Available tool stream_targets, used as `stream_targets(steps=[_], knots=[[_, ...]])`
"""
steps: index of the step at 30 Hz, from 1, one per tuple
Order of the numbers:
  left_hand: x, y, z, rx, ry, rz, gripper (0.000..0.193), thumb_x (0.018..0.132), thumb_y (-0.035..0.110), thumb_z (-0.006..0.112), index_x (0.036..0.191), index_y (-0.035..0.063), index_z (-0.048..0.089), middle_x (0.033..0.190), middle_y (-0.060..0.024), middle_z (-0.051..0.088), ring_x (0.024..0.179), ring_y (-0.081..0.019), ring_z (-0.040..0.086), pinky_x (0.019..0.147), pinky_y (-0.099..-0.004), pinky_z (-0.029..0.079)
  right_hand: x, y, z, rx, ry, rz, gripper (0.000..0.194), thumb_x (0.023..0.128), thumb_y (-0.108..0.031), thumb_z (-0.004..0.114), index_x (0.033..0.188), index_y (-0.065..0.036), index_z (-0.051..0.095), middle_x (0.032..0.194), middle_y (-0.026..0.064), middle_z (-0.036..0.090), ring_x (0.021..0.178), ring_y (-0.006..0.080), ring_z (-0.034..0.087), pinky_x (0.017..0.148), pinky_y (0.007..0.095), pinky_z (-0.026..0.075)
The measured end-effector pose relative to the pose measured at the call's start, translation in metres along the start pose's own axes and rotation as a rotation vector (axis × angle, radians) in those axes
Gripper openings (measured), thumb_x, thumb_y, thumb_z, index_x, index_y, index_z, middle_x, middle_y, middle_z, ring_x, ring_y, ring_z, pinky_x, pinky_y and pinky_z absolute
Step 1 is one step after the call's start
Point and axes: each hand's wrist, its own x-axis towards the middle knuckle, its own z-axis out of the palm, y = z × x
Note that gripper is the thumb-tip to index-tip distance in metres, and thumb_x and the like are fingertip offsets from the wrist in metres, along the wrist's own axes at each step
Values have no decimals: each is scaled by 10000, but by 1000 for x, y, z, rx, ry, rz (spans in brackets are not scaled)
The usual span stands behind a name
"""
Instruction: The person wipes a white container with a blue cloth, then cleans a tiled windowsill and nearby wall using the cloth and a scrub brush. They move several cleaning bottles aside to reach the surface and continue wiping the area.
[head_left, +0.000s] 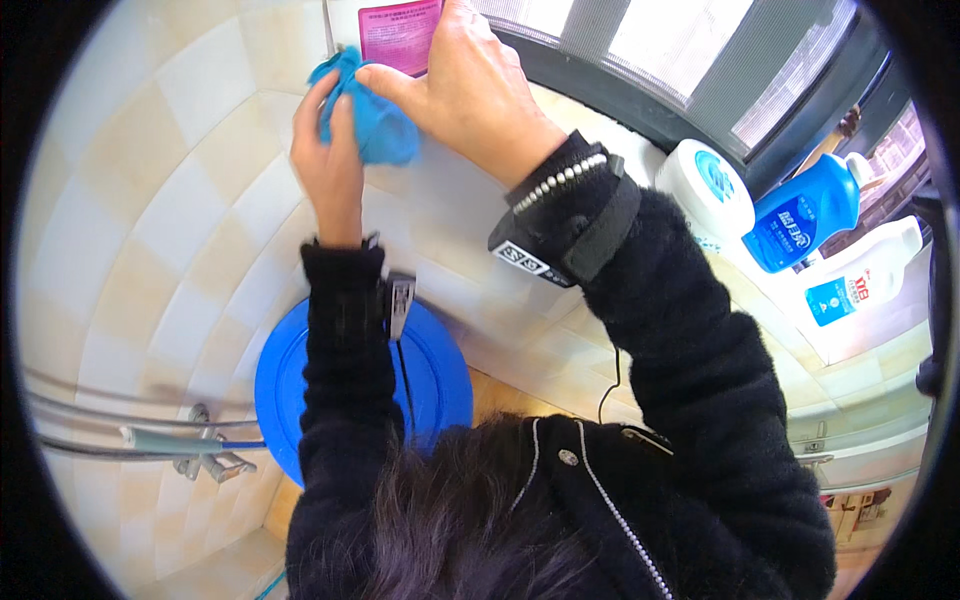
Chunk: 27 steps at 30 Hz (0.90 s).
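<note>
My left hand (324, 161) holds a bunched blue cloth (382, 131) near the tiled wall, fingers and thumb pressed into its upper folds. Beside it, my right hand (480, 97) has its thumb stretched out to the cloth's upper edge. Its other fingers point up past a pink panel or packet (397, 37) that bears printed writing; whether they grip it cannot be told. A thin metal rod or hook (328, 26) runs down to the top of the cloth. Both wrists carry black strapped devices over black sleeves.
Right of my right arm, a white tub (705, 191), a blue detergent bottle (806, 214) and a white bottle (862, 270) stand on a ledge under a dark-framed window (645, 82). Below my left forearm is a blue round lid or basin (281, 382). A wall tap (202, 450) is at left.
</note>
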Motion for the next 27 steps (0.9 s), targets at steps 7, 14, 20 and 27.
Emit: stream_targets(steps=[7,14,20,27], knots=[[21,0,22,-2,-112,-99,246,890,155,630,1094,21,659,1054,-122,662,1002,-191,599,908,-298,447,-48,-2,-83,156,-276,-145,538,814,-278,688,1238,5,516,1077,220,625,934,365,643,760,397,536],[19,21,24,323,-58,44,267,883,199,643,1068,9,676,954,-115,684,905,-156,606,846,-275,464,-126,60,-206,134,-214,-219,310,783,-145,709,1071,-51,644,1111,110,655,925,283,665,768,338,546],[-4,49,39,145,-8,114,248,883,163,652,1089,27,676,1026,-116,686,996,-210,616,913,-314,448,-166,117,-261,-35,-31,-162,327,741,-32,709,1064,-36,663,1147,142,639,1076,317,617,885,371,515],[-19,23,107,854,-594,461,261,924,220,568,1109,65,665,1226,-180,601,1167,-360,536,987,-399,422,-178,141,-266,-30,-28,-188,541,677,-4,709,1206,-59,607,1337,143,522,1277,387,450,1030,461,401]])
